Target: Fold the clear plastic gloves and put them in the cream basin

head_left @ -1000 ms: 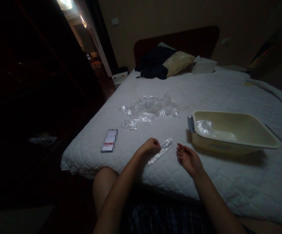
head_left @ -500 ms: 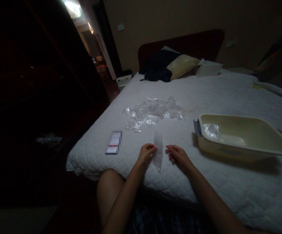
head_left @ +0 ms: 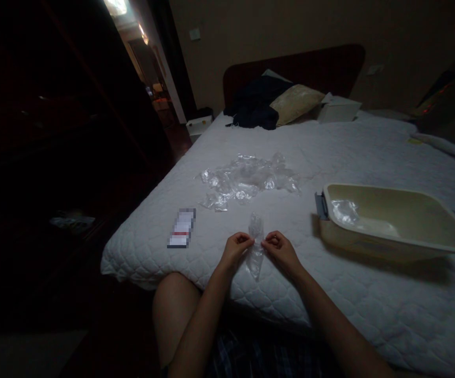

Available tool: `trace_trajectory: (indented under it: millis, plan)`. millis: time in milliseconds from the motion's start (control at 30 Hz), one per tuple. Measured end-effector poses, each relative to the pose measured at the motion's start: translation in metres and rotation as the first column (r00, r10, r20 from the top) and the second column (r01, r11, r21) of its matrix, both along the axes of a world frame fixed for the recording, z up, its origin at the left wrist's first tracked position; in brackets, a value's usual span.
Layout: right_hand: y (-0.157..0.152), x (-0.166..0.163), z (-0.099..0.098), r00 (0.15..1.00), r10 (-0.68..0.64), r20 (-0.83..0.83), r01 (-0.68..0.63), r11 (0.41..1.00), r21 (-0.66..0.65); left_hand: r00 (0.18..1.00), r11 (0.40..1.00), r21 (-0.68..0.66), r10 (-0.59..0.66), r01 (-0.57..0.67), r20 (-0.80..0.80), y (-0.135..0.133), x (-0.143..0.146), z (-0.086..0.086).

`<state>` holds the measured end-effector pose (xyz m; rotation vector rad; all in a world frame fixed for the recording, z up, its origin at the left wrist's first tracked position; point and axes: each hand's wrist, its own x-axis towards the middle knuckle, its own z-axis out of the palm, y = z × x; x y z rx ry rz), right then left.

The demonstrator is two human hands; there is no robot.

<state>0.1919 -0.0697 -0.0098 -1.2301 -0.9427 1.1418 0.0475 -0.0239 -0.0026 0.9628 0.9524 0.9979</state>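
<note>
Pinching a narrow clear plastic strip over the white quilted bed, left hand and right hand seem mid-step; one transparent piece lies in the cream rectangular tub, a crumpled clear heap apparently remaining.

Dark plaid garment, bare forearms
</note>
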Motion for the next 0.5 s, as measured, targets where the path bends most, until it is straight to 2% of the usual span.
trace_trajectory:
  millis: [133, 267, 500]
  plan:
    - [0.000, 0.000, -0.001, 1.000, -0.027, -0.012, 0.027, 1.000, -0.012, 1.000, 1.000, -0.002, -0.027, 0.027, -0.010, -0.001, -0.001, 0.000]
    - [0.000, -0.001, 0.003, 0.998, 0.006, -0.059, -0.007, 1.000, -0.017, 0.999, 0.999, 0.023, -0.039, 0.039, -0.002, 0.001, -0.001, 0.002]
    - [0.014, 0.004, 0.026, 1.000, -0.025, 0.012, 0.025, 1.000, -0.012, 0.999, 0.998, 0.056, -0.041, 0.042, -0.022, 0.017, 0.004, 0.027]
